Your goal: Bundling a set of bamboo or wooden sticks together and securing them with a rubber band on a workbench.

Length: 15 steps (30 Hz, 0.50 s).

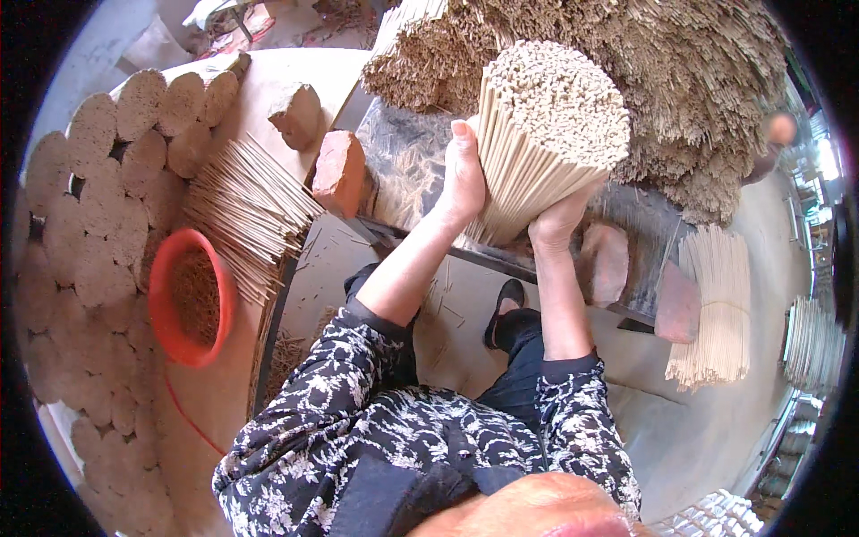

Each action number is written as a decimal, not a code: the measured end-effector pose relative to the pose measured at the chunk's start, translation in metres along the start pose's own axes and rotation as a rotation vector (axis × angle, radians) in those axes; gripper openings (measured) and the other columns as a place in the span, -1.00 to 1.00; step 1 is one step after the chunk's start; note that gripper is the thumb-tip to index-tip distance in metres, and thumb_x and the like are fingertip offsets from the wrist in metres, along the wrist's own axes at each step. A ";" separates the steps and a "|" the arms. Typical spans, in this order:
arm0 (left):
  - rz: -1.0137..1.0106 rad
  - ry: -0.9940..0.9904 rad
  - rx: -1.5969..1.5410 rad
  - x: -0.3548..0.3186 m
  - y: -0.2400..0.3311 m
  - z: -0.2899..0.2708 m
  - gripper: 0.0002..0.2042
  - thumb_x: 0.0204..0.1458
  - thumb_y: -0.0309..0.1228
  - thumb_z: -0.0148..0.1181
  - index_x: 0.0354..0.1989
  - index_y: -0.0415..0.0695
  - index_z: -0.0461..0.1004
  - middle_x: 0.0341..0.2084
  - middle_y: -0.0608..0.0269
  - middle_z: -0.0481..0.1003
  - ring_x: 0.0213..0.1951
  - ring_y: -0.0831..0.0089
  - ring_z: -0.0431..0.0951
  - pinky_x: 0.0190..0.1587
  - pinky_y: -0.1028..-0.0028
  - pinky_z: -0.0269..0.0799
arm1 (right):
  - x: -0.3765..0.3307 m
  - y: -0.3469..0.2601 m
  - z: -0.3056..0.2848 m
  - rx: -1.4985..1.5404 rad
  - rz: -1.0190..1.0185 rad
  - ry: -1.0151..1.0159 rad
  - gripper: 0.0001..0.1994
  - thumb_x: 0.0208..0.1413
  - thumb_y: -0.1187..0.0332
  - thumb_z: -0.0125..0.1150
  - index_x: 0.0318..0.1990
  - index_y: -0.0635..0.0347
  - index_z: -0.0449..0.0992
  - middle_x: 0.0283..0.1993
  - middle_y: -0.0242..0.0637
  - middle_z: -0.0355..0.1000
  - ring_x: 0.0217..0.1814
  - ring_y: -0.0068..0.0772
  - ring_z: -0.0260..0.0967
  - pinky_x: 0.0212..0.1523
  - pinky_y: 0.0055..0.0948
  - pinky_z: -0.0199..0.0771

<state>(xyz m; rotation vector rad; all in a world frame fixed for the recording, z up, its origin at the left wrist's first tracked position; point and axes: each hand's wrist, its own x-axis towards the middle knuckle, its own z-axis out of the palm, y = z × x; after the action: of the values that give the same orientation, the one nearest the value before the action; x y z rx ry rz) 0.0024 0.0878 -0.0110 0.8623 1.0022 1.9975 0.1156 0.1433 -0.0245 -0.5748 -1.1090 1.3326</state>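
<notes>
A thick bundle of thin pale sticks (537, 143) is held up between my two hands, its cut ends turned toward me. My left hand (463, 179) grips the bundle's left side, with the thumb pointing up along it. Around the lower right side curls my right hand (564, 219), its fingers mostly hidden beneath the sticks. Below the bundle is a low dark worktable (403, 161) with loose fibres scattered on its top.
A big heap of sticks (680, 89) rises behind the worktable. Bricks (340, 174) sit along its edge. At left are loose sticks (250, 215), an orange bowl (159, 309) and stacked round bundles (89, 233). A tied bundle (723, 304) leans at right.
</notes>
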 end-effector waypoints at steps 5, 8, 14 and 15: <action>0.291 0.071 0.006 -0.015 -0.004 -0.001 -0.20 0.16 0.25 -0.41 0.12 -0.36 0.27 0.02 0.08 0.38 0.07 0.37 0.33 0.18 0.35 0.14 | 0.015 0.018 -0.030 -0.127 -0.030 -0.165 -0.45 0.32 -0.04 -0.30 0.30 0.13 0.04 0.27 -0.30 0.15 0.29 -0.40 0.11 0.28 -0.34 0.07; 0.332 0.098 0.051 -0.021 -0.006 -0.018 -0.21 0.17 0.24 -0.42 0.10 -0.36 0.28 0.05 0.04 0.35 0.11 0.31 0.30 0.21 0.33 0.09 | 0.002 -0.003 -0.001 -0.073 0.017 0.022 -0.41 0.31 -0.09 -0.38 0.27 0.19 0.10 0.26 -0.22 0.18 0.30 -0.35 0.10 0.31 -0.31 0.00; 0.206 0.285 0.096 0.001 -0.003 -0.048 -0.10 0.11 0.33 -0.55 0.07 -0.37 0.33 -0.01 -0.08 0.43 0.10 0.18 0.37 0.22 0.24 0.11 | 0.003 -0.143 0.058 -0.568 -0.494 -0.154 -0.52 0.32 0.12 -0.25 0.07 0.41 0.38 0.07 -0.07 0.38 0.16 -0.31 0.30 0.25 -0.36 0.17; 0.159 0.343 0.018 0.000 -0.009 -0.051 -0.12 0.11 0.33 -0.52 0.04 -0.35 0.36 -0.06 -0.06 0.46 0.04 0.18 0.42 0.19 0.23 0.16 | 0.001 -0.157 0.070 -0.647 -0.518 -0.235 -0.61 0.29 0.24 -0.11 0.05 0.42 0.40 0.06 -0.08 0.39 0.14 -0.39 0.30 0.21 -0.44 0.21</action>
<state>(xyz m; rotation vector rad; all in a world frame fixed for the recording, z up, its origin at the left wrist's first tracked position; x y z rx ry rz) -0.0362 0.0729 -0.0428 0.6361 1.1712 2.3286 0.1268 0.0944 0.1396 -0.5438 -1.7619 0.5846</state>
